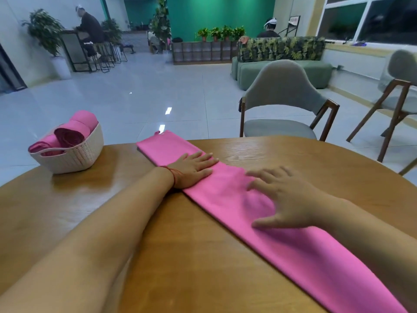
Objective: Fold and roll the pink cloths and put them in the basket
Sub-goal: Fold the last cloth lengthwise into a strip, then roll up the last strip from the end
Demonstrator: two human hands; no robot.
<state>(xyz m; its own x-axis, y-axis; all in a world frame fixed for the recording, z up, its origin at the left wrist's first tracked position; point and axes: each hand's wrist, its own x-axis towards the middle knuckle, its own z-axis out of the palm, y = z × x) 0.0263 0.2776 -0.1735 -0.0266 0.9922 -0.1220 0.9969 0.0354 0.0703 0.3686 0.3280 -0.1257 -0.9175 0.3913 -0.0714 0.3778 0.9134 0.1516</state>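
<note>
A pink cloth (228, 193), folded into a long narrow strip, lies diagonally across the wooden table (158, 256), from the far edge down to the near right. My left hand (194, 167) lies flat on the strip's far half, fingers straight. My right hand (286, 197) hovers or rests over the middle of the strip with fingers spread; it is slightly blurred. A cream woven basket (74, 154) stands at the table's far left and holds three rolled pink cloths (70, 134).
A grey chair with wooden legs (282, 102) stands just beyond the table's far edge, another chair (397, 86) at the right. Farther off are tiled floor, a green sofa, plants and seated people.
</note>
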